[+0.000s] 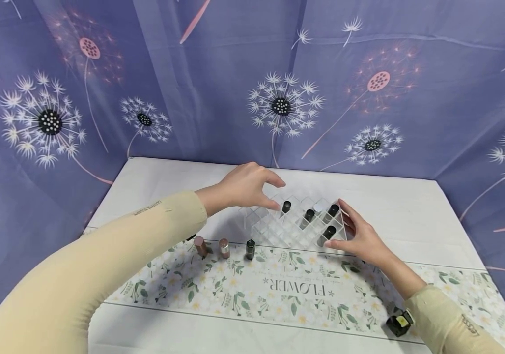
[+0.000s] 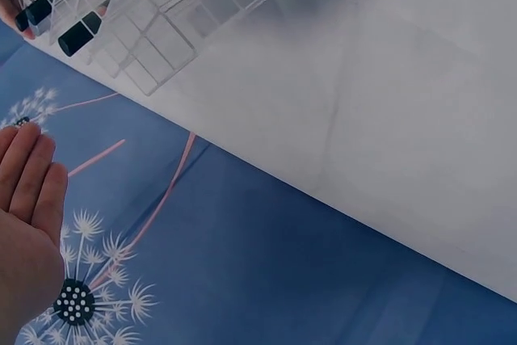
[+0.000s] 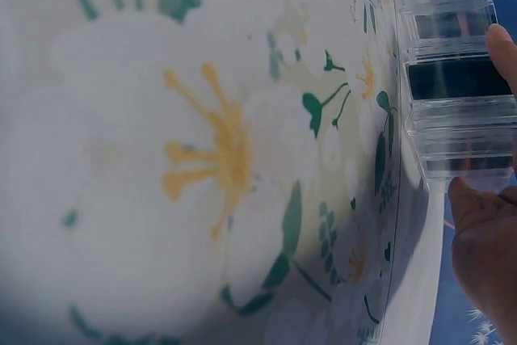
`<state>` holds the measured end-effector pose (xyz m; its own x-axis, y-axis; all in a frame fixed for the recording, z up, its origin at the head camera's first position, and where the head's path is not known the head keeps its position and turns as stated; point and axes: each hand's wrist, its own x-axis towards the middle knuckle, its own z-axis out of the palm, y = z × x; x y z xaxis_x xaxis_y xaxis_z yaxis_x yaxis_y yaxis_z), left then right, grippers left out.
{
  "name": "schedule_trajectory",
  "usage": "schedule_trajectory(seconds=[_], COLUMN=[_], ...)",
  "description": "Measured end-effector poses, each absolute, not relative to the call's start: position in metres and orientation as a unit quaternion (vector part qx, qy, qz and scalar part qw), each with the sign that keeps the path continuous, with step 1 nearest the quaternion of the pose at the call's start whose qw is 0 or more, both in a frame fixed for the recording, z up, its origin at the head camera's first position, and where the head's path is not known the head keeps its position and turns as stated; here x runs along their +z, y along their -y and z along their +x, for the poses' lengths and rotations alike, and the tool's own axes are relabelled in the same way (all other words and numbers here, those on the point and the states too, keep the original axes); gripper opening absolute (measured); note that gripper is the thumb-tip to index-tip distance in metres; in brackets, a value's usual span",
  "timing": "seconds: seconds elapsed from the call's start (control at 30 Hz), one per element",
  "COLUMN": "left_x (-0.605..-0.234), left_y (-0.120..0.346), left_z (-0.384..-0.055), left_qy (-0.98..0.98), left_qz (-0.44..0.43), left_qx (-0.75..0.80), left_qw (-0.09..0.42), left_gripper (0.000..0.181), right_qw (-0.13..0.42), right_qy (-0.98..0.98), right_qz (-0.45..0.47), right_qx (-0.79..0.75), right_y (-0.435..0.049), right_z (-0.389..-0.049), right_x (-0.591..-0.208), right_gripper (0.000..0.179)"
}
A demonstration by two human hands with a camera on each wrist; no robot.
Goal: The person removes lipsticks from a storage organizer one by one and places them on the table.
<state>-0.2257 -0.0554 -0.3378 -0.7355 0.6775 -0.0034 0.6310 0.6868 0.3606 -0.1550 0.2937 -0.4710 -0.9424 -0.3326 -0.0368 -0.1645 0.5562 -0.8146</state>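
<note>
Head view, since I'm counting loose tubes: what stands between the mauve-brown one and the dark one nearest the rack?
Just a pinkish, metallic-looking tube, as the head view shows.

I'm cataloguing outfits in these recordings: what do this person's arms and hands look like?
The left sleeve and right sleeve are pale yellow, each printed with small lettering. The left hand and right hand wear no gloves. A black box with a yellow patch shows beside the right sleeve.

High head view, nearer wrist views, clear rack (image 1: 274, 232) in all
</note>
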Motion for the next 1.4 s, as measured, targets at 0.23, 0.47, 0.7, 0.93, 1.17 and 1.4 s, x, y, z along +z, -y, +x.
schedule_trajectory(seconds=[0.23, 0.47, 0.7, 0.93, 1.17, 1.4], left_x=[-0.346, -0.353, -0.361, -0.363, -0.367, -0.372], left_y=[0.048, 0.041, 0.037, 0.031, 0.027, 0.024], left_z=[-0.234, -0.239, -0.243, -0.245, -0.248, -0.249], left_qy=[-0.913, -0.914, -0.914, -0.914, -0.913, -0.913], left_qz=[0.365, 0.362, 0.364, 0.364, 0.367, 0.367], left_qx=[0.167, 0.163, 0.158, 0.151, 0.142, 0.141], left_qw=[0.078, 0.084, 0.084, 0.099, 0.108, 0.113], left_gripper=[0.052, 0.053, 0.052, 0.054, 0.057, 0.056], right_qw=[0.092, 0.091, 0.094, 0.095, 0.092, 0.092], right_qy=[-0.878, -0.88, -0.878, -0.879, -0.879, -0.874], right_qz=[-0.146, -0.147, -0.144, -0.142, -0.144, -0.147], right_qx=[-0.447, -0.443, -0.446, -0.445, -0.446, -0.455], right_y=[-0.293, -0.292, -0.292, -0.292, -0.293, -0.294], right_z=[-0.155, -0.155, -0.155, -0.155, -0.156, -0.157], right_x=[-0.471, -0.471, -0.47, -0.469, -0.47, -0.472], right_gripper=[0.118, 0.117, 0.117, 0.118, 0.118, 0.117])
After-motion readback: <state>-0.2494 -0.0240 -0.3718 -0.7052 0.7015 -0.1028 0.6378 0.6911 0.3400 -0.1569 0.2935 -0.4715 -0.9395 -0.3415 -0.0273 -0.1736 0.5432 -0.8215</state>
